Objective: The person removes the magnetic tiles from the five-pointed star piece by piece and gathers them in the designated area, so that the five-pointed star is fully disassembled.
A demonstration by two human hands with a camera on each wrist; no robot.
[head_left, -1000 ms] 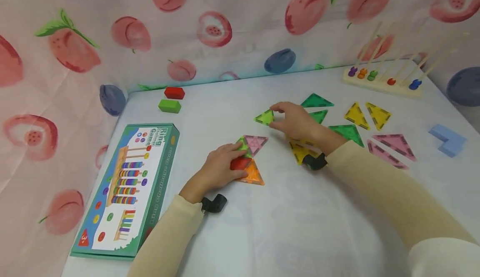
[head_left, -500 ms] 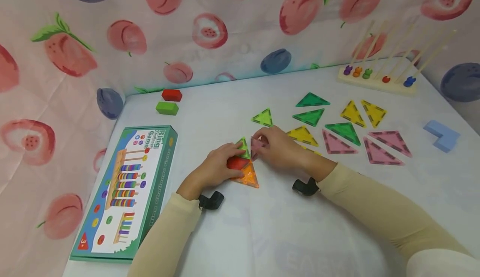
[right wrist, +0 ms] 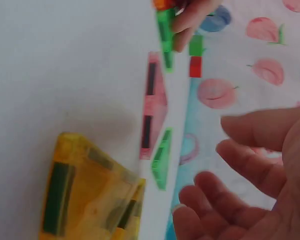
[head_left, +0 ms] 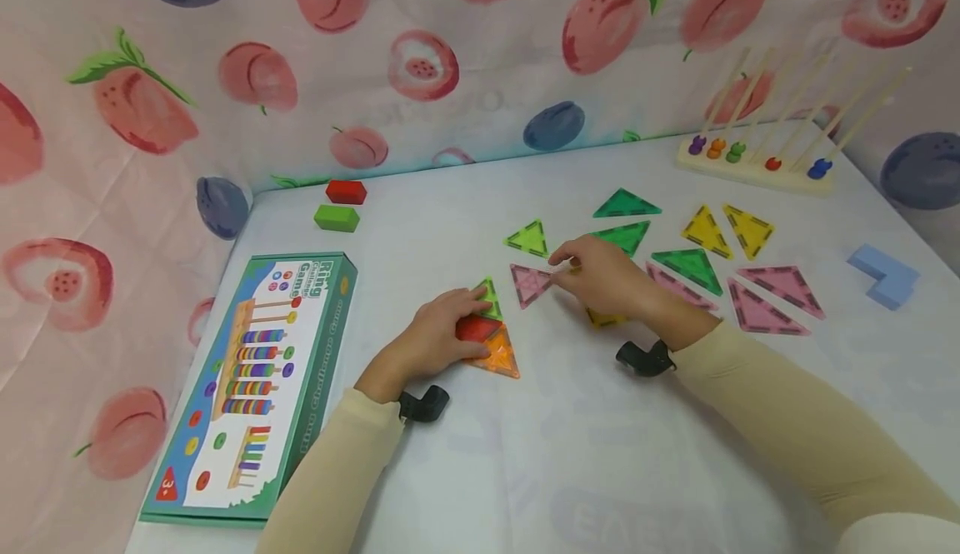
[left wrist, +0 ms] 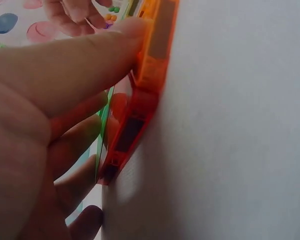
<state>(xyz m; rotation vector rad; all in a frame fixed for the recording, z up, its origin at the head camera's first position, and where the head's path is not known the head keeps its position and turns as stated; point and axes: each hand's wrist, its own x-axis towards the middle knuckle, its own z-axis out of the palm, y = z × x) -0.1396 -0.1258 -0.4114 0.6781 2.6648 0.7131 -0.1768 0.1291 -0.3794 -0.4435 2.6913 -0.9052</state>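
My left hand [head_left: 435,333] holds a joined group of magnetic tiles on the white table. Its thumb lies on the orange triangle [head_left: 502,354], and its fingers reach over the red tile [head_left: 480,329] to the lime tile [head_left: 492,299]. In the left wrist view the red tile [left wrist: 130,132] shows edge-on between thumb and fingers. My right hand [head_left: 600,275] hovers just right of a small pink triangle tile [head_left: 529,284], fingers loosely bent with nothing between them. A lime triangle tile [head_left: 528,239] lies behind the pink one. Yellow tiles [right wrist: 85,195] are partly hidden beneath the right hand.
Several green [head_left: 686,269], yellow [head_left: 707,231] and pink [head_left: 780,286] triangle tiles lie to the right. A peg stand with beads [head_left: 753,169] and a blue block [head_left: 885,275] stand farther right. Left are a game box [head_left: 255,379] and red [head_left: 347,192] and green [head_left: 337,218] blocks.
The right hand let go of the lime triangle behind, took the pink triangle from the group, set it down apart to the right and released it. The left hand stayed on its tiles.
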